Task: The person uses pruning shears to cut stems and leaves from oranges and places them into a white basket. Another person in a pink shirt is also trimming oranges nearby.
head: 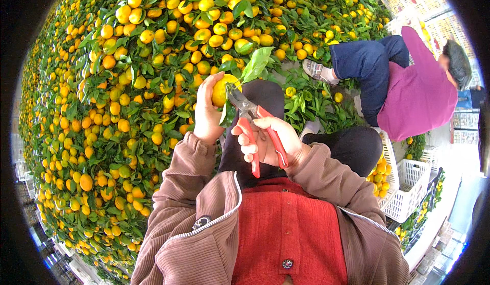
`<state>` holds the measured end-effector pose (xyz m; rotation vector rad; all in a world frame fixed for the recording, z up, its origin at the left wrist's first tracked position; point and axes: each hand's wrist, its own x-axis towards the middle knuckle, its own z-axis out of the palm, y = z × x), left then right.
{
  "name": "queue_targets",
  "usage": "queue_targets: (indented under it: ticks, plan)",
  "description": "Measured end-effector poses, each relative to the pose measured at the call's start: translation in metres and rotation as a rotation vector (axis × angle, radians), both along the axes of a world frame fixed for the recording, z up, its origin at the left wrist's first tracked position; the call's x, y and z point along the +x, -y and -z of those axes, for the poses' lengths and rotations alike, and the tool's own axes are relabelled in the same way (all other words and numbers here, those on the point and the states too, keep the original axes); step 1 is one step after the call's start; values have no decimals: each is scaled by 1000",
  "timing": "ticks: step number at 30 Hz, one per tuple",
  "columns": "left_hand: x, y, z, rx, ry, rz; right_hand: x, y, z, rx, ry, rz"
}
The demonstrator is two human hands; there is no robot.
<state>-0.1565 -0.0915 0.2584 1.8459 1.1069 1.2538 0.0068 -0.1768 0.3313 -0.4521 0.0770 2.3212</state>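
My left hand is closed around a yellow citrus fruit, held above my knee. Green leaves stick out from the fruit's stem side. In my right hand is a pair of pruning shears with red handles, its blades up against the fruit by the stem and leaves. Leaf and blade overlap there, so I cannot tell whether the stem lies between the blades. Beyond both hands spreads a large heap of leafy citrus fruit.
At right, a person in a purple top sits by the heap. Beside my leg stands a white plastic crate holding citrus fruit, with another white crate next to it. Loose leaves lie on the floor between us.
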Motion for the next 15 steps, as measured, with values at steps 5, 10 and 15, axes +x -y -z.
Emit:
queue_targets:
  ticks: [5,10,15]
  plan:
    - [19,0,-21,17,-15,58,10,15,-10,116,57,38]
    - [45,-9,-39,-226,99,101,36,37,-17,143,154,237]
    - [64,-11,-55,-899,766,414,78,54,28,-92,-128,572]
